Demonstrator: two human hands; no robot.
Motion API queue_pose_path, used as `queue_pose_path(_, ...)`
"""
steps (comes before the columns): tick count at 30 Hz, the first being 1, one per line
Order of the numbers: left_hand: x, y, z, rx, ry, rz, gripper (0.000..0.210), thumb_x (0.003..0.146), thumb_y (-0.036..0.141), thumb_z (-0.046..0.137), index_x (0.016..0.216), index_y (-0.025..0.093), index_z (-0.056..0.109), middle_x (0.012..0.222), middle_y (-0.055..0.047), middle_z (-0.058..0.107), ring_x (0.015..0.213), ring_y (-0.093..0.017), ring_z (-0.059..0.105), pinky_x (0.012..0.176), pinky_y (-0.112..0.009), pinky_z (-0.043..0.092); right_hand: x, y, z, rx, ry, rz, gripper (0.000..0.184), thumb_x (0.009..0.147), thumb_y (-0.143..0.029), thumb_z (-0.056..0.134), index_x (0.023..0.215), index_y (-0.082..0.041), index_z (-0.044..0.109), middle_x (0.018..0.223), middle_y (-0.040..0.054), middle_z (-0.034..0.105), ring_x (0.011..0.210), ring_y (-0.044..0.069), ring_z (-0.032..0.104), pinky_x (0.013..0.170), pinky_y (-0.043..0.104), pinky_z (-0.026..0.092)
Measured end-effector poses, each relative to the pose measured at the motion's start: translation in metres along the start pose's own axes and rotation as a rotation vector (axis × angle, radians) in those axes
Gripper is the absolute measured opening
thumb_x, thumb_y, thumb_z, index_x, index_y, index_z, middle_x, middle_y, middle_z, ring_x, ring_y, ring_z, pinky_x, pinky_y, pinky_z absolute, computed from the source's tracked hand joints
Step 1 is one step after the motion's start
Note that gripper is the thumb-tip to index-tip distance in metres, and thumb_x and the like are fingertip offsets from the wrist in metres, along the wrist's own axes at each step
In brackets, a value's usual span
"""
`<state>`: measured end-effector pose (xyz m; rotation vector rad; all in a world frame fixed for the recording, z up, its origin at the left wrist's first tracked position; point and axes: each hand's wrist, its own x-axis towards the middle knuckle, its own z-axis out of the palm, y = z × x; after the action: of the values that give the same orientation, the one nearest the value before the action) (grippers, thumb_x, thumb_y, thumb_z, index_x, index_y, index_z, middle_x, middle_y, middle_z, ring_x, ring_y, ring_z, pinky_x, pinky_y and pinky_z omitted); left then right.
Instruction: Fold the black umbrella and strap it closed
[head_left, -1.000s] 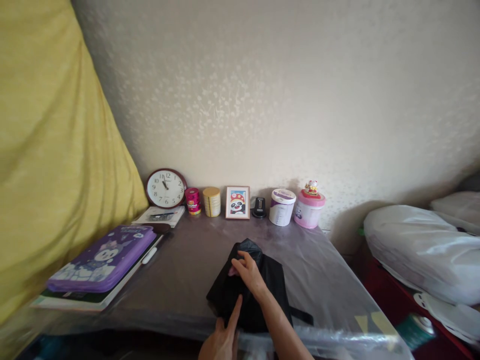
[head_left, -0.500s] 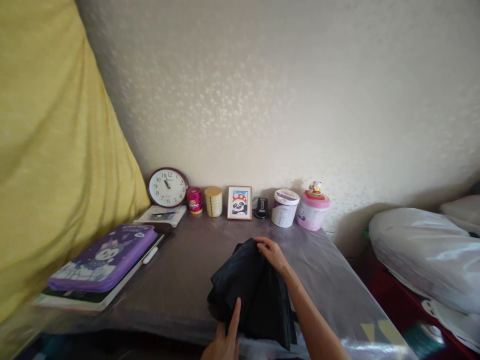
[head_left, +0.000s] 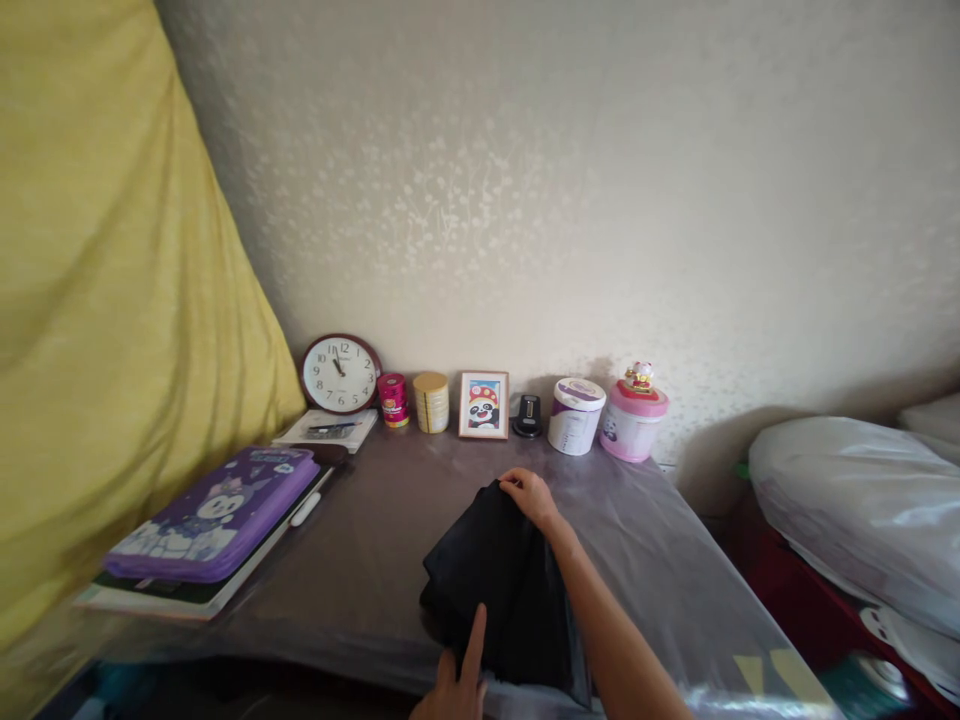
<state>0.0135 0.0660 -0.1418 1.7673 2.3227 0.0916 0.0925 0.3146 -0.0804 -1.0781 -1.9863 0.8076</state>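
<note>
A piece of thin black cloth [head_left: 487, 570], folded in loose layers, lies at the front of the table and hangs toward its near edge. My right hand [head_left: 529, 498] pinches the cloth's upper corner between thumb and fingertips. At the bottom of the view, my left hand [head_left: 454, 680] holds the cloth's near part, its index finger stretched along the fabric and the other fingers bent. The lower part of this hand is cut off by the frame, and whatever lies under the cloth is hidden.
A purple pencil case [head_left: 214, 515] rests on books at the left. Along the wall stand a clock [head_left: 341, 375], a pink tin [head_left: 393, 402], a yellow can [head_left: 431, 403], a framed panda picture [head_left: 484, 405] and two tubs [head_left: 576, 418]. White plastic bags [head_left: 855, 500] bulge at the right.
My right hand has drawn the cloth's corner slightly left, closing its fingers more tightly on it. The left hand stays on the cloth. The whole view has shifted a little.
</note>
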Motion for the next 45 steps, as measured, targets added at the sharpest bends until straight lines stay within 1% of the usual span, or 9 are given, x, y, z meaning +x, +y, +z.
queue_pose_path(8,0.002,-0.002,-0.002,-0.127,-0.142,-0.007,0.06,0.086,0.015,0.032,0.138,0.034,0.009,0.112,-0.01,0.057,0.078,-0.022,0.067,0.061,-0.026,0.047,-0.043,-0.016,-0.009,-0.084,0.121,-0.155,0.02,0.082,-0.024,0.047,0.09,-0.021,0.065,0.094,0.0053,0.061,0.079,0.017,0.058,0.076,0.029,0.044)
queue_pose_path(13,0.0,-0.006,0.001,-0.18,-0.087,0.024,0.059,0.086,0.016,0.029,0.14,0.028,0.009,0.113,-0.012,0.057,0.075,-0.019,0.066,0.059,-0.023,0.046,-0.072,-0.016,-0.007,-0.231,-0.043,-0.402,0.022,0.086,-0.029,0.048,0.097,-0.023,0.065,0.108,0.0058,0.063,0.107,0.02,0.053,0.094,0.036,0.038)
queue_pose_path(22,-0.001,-0.003,-0.006,-0.153,-0.146,-0.006,0.058,0.088,0.015,0.026,0.14,0.025,0.002,0.117,-0.013,0.055,0.082,-0.022,0.066,0.065,-0.028,0.049,-0.065,-0.028,0.016,-0.504,0.04,-0.288,0.029,0.088,-0.023,0.044,0.113,-0.021,0.058,0.129,0.0069,0.052,0.125,0.022,0.039,0.104,0.045,0.024)
queue_pose_path(26,-0.003,-0.005,-0.007,-0.174,-0.128,0.008,0.056,0.089,0.017,0.027,0.141,0.024,0.009,0.117,-0.014,0.055,0.08,-0.022,0.067,0.063,-0.028,0.049,-0.093,-0.049,0.04,-0.487,-0.134,-0.354,0.024,0.089,-0.028,0.045,0.105,-0.022,0.062,0.119,0.0053,0.06,0.121,0.02,0.043,0.105,0.042,0.022)
queue_pose_path(29,-0.003,-0.006,-0.006,-0.179,-0.14,-0.015,0.05,0.089,0.02,0.028,0.139,0.023,0.026,0.118,-0.014,0.056,0.083,-0.021,0.066,0.065,-0.027,0.049,-0.111,-0.07,0.054,-0.496,-0.399,-0.481,0.026,0.091,-0.03,0.041,0.089,-0.022,0.066,0.1,0.0026,0.068,0.107,0.017,0.054,0.101,0.038,0.028)
queue_pose_path(32,-0.002,-0.008,-0.005,-0.196,-0.171,0.006,0.043,0.089,0.023,0.029,0.13,0.02,0.043,0.122,-0.014,0.053,0.088,-0.021,0.065,0.069,-0.027,0.048,-0.122,-0.088,0.055,-0.414,-0.658,-0.567,0.031,0.092,-0.033,0.038,0.086,-0.021,0.066,0.085,0.0005,0.07,0.087,0.014,0.062,0.089,0.029,0.039)
queue_pose_path(34,-0.003,-0.009,-0.006,-0.199,-0.17,0.012,0.043,0.089,0.024,0.029,0.129,0.02,0.044,0.124,-0.013,0.053,0.09,-0.02,0.064,0.071,-0.026,0.048,-0.124,-0.092,0.05,-0.303,-0.686,-0.569,0.033,0.093,-0.035,0.035,0.091,-0.021,0.066,0.085,0.0001,0.07,0.082,0.012,0.063,0.081,0.023,0.042)
queue_pose_path(40,-0.006,-0.007,-0.009,-0.23,-0.121,0.025,0.054,0.091,0.022,0.023,0.142,0.021,0.008,0.117,-0.014,0.056,0.082,-0.019,0.066,0.066,-0.026,0.048,-0.105,-0.057,0.02,-0.259,-0.229,-0.446,0.022,0.086,-0.029,0.048,0.094,-0.019,0.066,0.104,0.0067,0.067,0.113,0.022,0.051,0.101,0.041,0.03)
queue_pose_path(45,-0.006,-0.007,-0.009,-0.218,-0.092,0.034,0.056,0.09,0.021,0.026,0.142,0.022,0.004,0.114,-0.013,0.058,0.082,-0.018,0.066,0.065,-0.023,0.047,-0.095,-0.011,-0.017,-0.094,0.241,-0.154,0.027,0.083,-0.03,0.046,0.098,-0.018,0.064,0.109,0.0107,0.063,0.105,0.022,0.056,0.094,0.039,0.04)
